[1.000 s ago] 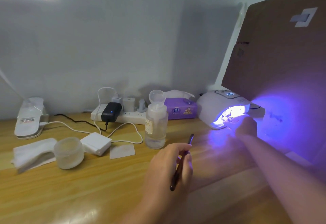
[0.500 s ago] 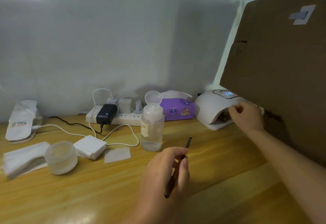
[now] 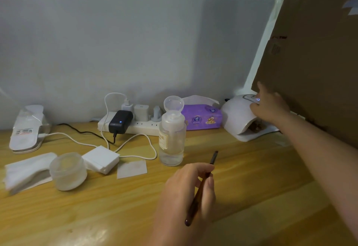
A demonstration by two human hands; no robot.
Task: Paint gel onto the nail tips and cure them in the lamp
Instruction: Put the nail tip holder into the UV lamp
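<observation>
Nail tips (image 3: 255,126) lie inside the white domed curing lamp (image 3: 237,118), whose violet glow has gone out since a second ago. Right hand (image 3: 269,106), fingers extended, has risen onto the lamp's top, probably restarting curing; left hand (image 3: 186,189), in front of the lamp, grips a slim dark brush (image 3: 201,187)

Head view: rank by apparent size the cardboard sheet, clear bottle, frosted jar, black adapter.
1. cardboard sheet, by far the largest, though nearest the camera
2. clear bottle
3. frosted jar, fairly close to the bottle in area
4. black adapter, also farthest back
</observation>
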